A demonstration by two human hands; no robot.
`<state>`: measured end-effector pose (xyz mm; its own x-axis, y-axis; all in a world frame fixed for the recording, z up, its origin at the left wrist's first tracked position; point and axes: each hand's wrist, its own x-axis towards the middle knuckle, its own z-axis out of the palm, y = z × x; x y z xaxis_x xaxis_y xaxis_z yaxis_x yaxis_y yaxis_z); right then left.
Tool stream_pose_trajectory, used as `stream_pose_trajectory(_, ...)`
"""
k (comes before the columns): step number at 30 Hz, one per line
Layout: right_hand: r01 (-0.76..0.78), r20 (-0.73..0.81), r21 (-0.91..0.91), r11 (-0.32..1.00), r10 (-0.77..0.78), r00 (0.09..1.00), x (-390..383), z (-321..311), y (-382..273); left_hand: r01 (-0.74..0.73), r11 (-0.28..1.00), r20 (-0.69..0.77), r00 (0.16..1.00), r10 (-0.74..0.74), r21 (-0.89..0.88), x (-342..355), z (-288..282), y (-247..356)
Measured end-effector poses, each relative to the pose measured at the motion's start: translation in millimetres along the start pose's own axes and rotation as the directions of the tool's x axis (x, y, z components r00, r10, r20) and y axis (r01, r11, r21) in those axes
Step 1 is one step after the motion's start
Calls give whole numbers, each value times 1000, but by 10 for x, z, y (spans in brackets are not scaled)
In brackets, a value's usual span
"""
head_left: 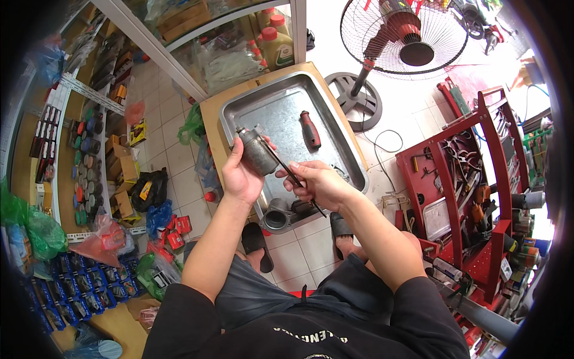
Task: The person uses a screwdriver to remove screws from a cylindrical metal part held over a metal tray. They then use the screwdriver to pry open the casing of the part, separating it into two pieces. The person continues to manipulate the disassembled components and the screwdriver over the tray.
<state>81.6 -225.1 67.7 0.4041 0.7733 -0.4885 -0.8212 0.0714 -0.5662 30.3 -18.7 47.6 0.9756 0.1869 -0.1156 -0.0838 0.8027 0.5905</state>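
My left hand [240,173] is wrapped around a grey metal cylinder, likely a small motor body [258,154], held above the near part of a metal tray [230,107]. Between the fingers and thumb of my right hand [320,182] is a thin dark rod [290,172]. Its upper end runs along the side of the cylinder, and the lower end sticks out below my fingers. A round-mouthed metal housing [277,216] lies in the tray's near left corner. Farther back in the tray rests a red and black screwdriver handle [310,130].
The tray sits on a wooden board [215,110]. Beyond it on the right stands a pedestal fan [412,42]. A red tool cart [445,173] with pliers and other tools is at the right. Shelves [89,90] with boxes line the left side, near plastic bags [149,191] on the tiled floor.
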Motion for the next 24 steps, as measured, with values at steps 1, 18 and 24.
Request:
stream_pose_trajectory(1,11,-11,15,1000,-10,1000,11,5,16,-3,1000,-8,1000,3,3,6,0,-1)
stream_pose_trajectory(18,72,-77,-269,960,-96,992,-26,-7,13,38,999,-98,994,-41,-34,51,-47,59)
stream_pose_trajectory(24,68,-62,-263,962,-87,994,10,0,27,68,996,-68,995,-72,-61,22,-2,25)
